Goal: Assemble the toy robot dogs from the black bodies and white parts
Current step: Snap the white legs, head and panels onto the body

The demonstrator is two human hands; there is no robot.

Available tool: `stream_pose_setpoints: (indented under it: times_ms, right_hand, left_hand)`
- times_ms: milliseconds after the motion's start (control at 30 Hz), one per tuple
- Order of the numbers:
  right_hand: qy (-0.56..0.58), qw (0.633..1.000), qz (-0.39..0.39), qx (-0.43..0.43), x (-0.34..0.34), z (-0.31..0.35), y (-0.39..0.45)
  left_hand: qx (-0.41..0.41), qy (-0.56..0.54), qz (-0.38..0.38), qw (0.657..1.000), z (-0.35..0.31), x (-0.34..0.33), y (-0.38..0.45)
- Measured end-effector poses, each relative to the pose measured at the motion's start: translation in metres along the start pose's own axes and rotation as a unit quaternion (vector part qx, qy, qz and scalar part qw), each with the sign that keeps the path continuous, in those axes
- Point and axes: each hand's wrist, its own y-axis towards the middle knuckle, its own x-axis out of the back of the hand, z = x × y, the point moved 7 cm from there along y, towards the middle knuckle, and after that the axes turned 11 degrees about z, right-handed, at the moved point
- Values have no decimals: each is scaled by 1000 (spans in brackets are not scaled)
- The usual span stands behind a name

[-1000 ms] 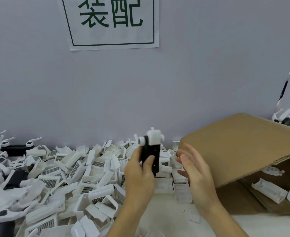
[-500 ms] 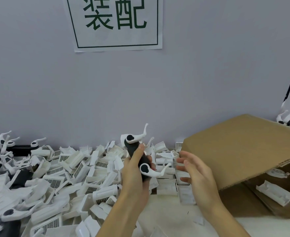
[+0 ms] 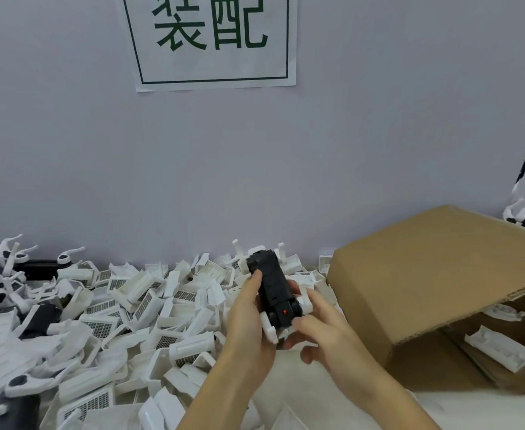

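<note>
— Head view: where is the black plastic toy dog body [image 3: 273, 287]?
— Above the tabletop [image 3: 301, 386], its underside faces up. The left hand [image 3: 248, 318] grips its side; the right hand [image 3: 323, 327] pinches its near end, beside loose white plastic parts [image 3: 149, 299].

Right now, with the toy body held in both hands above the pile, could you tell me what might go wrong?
The left hand and right hand hold the black body in mid-air: if it slips, it could drop into the white parts pile and knock loose its white legs. The cardboard box sits close, crowding the right hand.
</note>
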Motion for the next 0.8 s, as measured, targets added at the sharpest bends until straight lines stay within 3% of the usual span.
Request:
stream_pose_setpoints:
  times_ms: [367,800]
  right_hand:
    - [69,995,-64,-31,-7,-13,2]
    - [53,997,-48,-21,-7,-17,3]
  left_hand:
    - [-52,48,-17,997,0,-1,0]
    - [-42,25,-27,998,0,-2,-3]
